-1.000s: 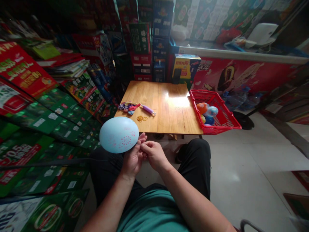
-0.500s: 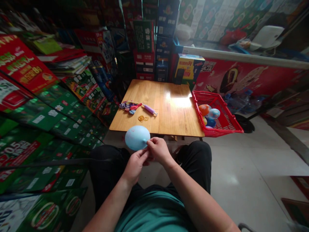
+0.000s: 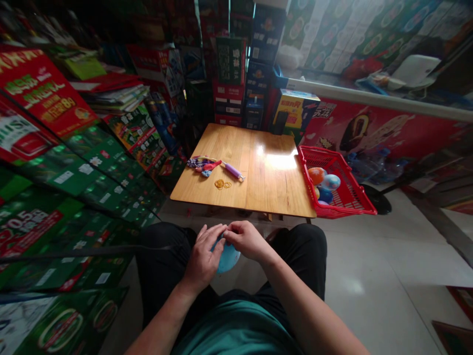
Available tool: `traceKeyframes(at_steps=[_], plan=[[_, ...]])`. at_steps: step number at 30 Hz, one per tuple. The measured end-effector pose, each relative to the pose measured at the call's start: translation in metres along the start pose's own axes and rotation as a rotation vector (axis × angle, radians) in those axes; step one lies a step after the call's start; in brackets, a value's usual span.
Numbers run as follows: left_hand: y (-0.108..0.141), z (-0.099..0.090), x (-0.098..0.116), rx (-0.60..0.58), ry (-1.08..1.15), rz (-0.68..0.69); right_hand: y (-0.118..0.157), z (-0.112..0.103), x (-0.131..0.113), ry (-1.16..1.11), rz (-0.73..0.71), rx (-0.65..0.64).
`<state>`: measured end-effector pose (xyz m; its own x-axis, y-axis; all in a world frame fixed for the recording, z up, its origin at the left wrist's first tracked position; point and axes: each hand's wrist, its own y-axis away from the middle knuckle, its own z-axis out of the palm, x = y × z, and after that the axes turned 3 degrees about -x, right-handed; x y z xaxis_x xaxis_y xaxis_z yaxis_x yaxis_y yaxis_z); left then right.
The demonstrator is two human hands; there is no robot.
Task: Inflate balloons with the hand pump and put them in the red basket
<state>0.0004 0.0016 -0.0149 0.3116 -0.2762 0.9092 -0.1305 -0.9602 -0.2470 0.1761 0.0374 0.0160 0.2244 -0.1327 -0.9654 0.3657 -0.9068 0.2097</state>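
Observation:
A light blue balloon (image 3: 229,259) hangs below my two hands, between my knees, its upper part covered by them. My right hand (image 3: 246,240) pinches at the balloon's neck, which the fingers hide. Against the balloon's top left side rests my left hand (image 3: 207,249), its fingers stretched and touching the right fingertips. On the wooden table (image 3: 266,190) lie a purple pump (image 3: 232,171), a pile of uninflated balloons (image 3: 201,164) and some yellow rubber bands (image 3: 221,184).
A red basket (image 3: 354,190) with several inflated balloons (image 3: 331,182) stands at the table's right side. Green cartons (image 3: 92,177) are stacked along the left. Boxes (image 3: 295,111) stand behind the table, and a freezer (image 3: 399,133) is at the back right.
The balloon has swung from above and left of my hands to below them. My left hand has come up over it with its fingers extended. The view has shifted slightly.

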Motion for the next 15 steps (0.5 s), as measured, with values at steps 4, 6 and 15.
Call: traceKeyframes(at_steps=[4,6,15], plan=[[-0.006,-0.003,-0.004,0.008,-0.022,-0.021,-0.006,-0.008,-0.001,0.002,0.082,-0.037],[-0.012,-0.007,-0.004,-0.019,-0.013,-0.037,-0.011,-0.012,-0.002,0.068,0.088,-0.053],[-0.038,-0.022,-0.021,0.005,0.015,-0.074,-0.055,-0.023,-0.009,0.272,0.035,-0.221]])
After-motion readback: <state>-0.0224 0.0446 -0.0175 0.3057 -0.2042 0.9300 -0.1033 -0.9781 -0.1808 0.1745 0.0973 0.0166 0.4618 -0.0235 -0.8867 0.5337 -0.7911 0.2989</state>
